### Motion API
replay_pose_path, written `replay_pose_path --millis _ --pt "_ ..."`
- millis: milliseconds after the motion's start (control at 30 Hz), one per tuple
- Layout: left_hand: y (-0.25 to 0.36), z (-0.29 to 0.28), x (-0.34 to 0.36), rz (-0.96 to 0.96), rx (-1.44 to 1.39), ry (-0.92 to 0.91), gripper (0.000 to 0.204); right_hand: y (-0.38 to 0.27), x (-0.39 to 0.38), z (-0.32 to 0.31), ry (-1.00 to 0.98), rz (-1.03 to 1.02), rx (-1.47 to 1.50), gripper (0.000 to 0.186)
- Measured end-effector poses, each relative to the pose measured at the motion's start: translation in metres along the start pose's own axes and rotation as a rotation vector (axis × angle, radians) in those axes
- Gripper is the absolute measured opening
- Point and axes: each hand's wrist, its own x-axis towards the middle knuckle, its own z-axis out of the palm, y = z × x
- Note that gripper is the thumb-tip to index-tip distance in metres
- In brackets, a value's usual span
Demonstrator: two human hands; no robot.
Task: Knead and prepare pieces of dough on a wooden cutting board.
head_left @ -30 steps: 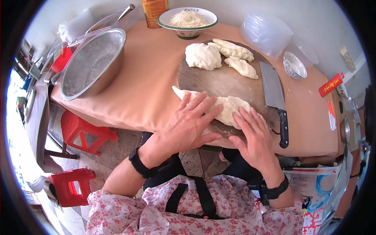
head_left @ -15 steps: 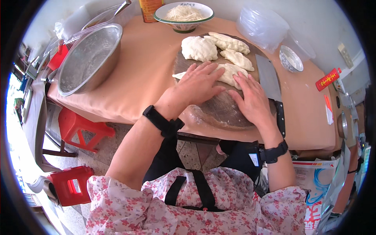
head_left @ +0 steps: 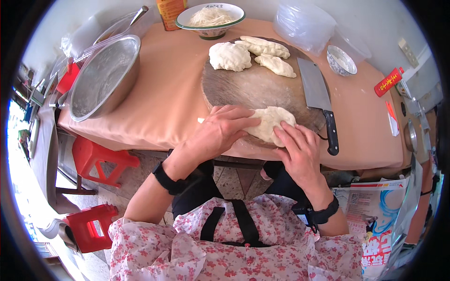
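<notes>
Near the front edge of the round wooden cutting board, both my hands hold a long, soft piece of dough. My left hand is curled over its left part, and a thin tip of dough pokes out beyond that hand. At the right end, my right hand grips the edge with fingers on top; its thumb is beneath them. Farther back on the board sit a big rounded dough lump and two elongated dough pieces. A cleaver lies at the board's right, its black handle over the tablecloth.
A large metal basin stands at left. Behind the board are a bowl of pale shreds, clear plastic bags and a small bowl of white powder. A red can lies at right. Red stools are below left.
The dough piece has come toward me from the middle of the board to its front edge. My hands, flat on it before, now curl around it.
</notes>
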Motion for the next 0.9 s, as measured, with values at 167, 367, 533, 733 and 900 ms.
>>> replay_pose_path --millis 167,367,533,733,900 --pt "0.008 -0.015 -0.004 0.047 -0.031 -0.090 0.036 0.002 -0.001 -0.011 0.056 -0.057 0.158 0.035" --pt "0.024 -0.063 0.032 -0.167 -0.118 -0.235 0.033 -0.005 0.030 -0.048 0.048 0.341 0.687 0.018" --pt "-0.003 -0.036 0.051 0.010 0.214 -0.157 0.046 0.024 0.045 -0.017 0.044 0.202 -0.011 0.053" --pt "-0.019 -0.021 0.041 -0.244 0.107 -0.178 0.060 0.025 0.034 -0.007 0.059 0.168 0.005 0.058" --pt "-0.015 -0.025 0.038 -0.228 0.007 -0.022 0.048 0.013 0.035 0.000 0.023 0.144 0.050 0.066"
